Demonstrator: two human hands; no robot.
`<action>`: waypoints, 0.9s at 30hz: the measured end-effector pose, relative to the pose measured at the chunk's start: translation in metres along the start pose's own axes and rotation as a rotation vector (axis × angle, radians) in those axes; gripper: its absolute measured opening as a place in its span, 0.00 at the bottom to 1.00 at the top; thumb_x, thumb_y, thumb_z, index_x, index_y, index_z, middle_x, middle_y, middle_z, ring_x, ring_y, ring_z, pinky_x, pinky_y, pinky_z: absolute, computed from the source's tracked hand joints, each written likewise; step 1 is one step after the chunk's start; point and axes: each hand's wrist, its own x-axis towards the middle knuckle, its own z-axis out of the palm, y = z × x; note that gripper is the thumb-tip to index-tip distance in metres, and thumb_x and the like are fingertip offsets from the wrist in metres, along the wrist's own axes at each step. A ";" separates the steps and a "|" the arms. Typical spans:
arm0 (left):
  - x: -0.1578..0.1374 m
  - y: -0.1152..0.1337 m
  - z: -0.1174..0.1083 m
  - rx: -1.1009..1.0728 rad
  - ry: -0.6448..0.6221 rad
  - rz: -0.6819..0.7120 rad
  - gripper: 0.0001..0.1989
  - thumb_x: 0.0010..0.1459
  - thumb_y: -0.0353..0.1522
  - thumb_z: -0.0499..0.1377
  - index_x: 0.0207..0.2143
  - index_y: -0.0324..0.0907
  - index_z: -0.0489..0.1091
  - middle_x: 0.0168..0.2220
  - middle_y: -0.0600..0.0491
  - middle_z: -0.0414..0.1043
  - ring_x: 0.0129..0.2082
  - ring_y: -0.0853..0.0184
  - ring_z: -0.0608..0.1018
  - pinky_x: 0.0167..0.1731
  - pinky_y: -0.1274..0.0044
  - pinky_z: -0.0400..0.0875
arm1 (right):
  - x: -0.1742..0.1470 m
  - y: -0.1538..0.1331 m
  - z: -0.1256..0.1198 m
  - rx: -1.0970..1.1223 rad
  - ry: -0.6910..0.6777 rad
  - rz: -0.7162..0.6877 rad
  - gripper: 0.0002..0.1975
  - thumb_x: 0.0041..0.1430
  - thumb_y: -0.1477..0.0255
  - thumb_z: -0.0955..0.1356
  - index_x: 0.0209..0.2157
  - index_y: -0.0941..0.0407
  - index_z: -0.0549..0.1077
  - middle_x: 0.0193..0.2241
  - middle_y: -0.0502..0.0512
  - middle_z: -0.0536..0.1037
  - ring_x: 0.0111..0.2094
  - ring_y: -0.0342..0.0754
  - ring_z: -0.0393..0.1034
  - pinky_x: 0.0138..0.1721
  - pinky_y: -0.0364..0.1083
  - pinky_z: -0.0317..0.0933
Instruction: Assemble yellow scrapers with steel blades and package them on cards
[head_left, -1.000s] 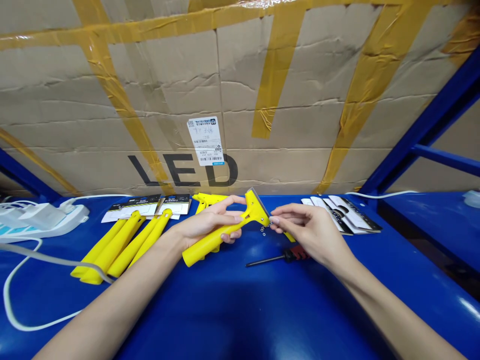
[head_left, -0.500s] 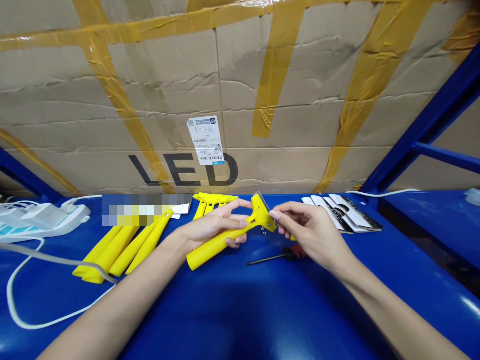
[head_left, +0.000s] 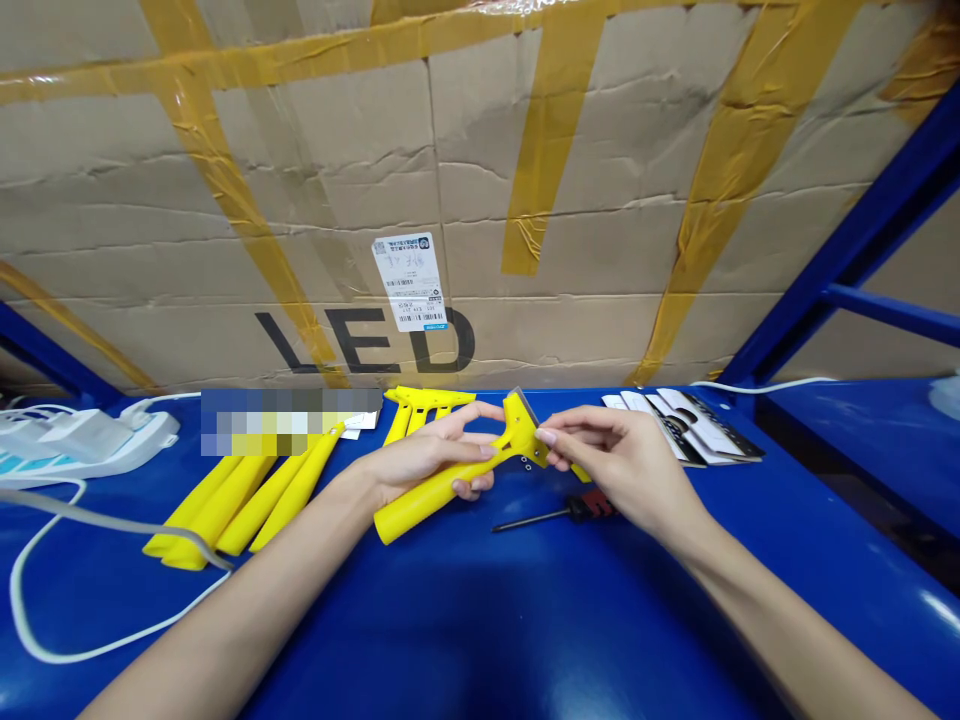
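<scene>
My left hand [head_left: 442,450] is wrapped round the handle of a yellow scraper [head_left: 427,500], which is tilted with its head up and to the right. A thin metal blade edge lies along the head's far side. At the head, the thumb and fingers of my right hand [head_left: 611,450] pinch its right edge; any small part between them is hidden. One screw shows in the head near its lower corner. A few tiny nuts [head_left: 526,465] lie on the blue surface just below. Nearby, a screwdriver [head_left: 555,518] with a black and red handle lies partly under my right hand.
Yellow handles [head_left: 225,500] lie in a group on the left, and yellow scraper heads [head_left: 427,400] lie behind my left hand. Printed packs [head_left: 690,425] are at the right. A white power strip [head_left: 90,440] with cables sits far left. A taped cardboard box [head_left: 480,180] stands behind.
My right thumb has shifted slightly left on the scraper's head. Both hands and the scraper otherwise stay almost in place.
</scene>
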 end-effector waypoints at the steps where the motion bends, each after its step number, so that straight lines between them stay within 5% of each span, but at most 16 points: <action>1: 0.000 0.000 0.001 0.003 -0.001 0.002 0.22 0.59 0.28 0.64 0.52 0.45 0.59 0.31 0.55 0.68 0.23 0.74 0.72 0.23 0.81 0.58 | 0.000 0.000 0.001 -0.013 0.021 -0.014 0.17 0.48 0.58 0.78 0.32 0.58 0.81 0.22 0.55 0.81 0.24 0.48 0.77 0.29 0.45 0.72; 15: 0.001 -0.001 -0.001 -0.013 -0.030 0.003 0.21 0.60 0.28 0.64 0.52 0.45 0.60 0.33 0.55 0.67 0.23 0.75 0.70 0.22 0.82 0.56 | 0.000 0.000 0.002 0.201 0.005 0.084 0.21 0.42 0.60 0.81 0.36 0.59 0.84 0.32 0.60 0.85 0.35 0.55 0.83 0.44 0.52 0.77; 27: 0.000 -0.003 0.001 0.007 -0.046 -0.011 0.20 0.60 0.28 0.64 0.51 0.46 0.60 0.32 0.56 0.66 0.24 0.75 0.71 0.22 0.81 0.56 | -0.001 0.013 0.007 -0.223 0.089 -0.228 0.09 0.60 0.64 0.72 0.34 0.55 0.80 0.33 0.56 0.83 0.34 0.50 0.76 0.38 0.49 0.69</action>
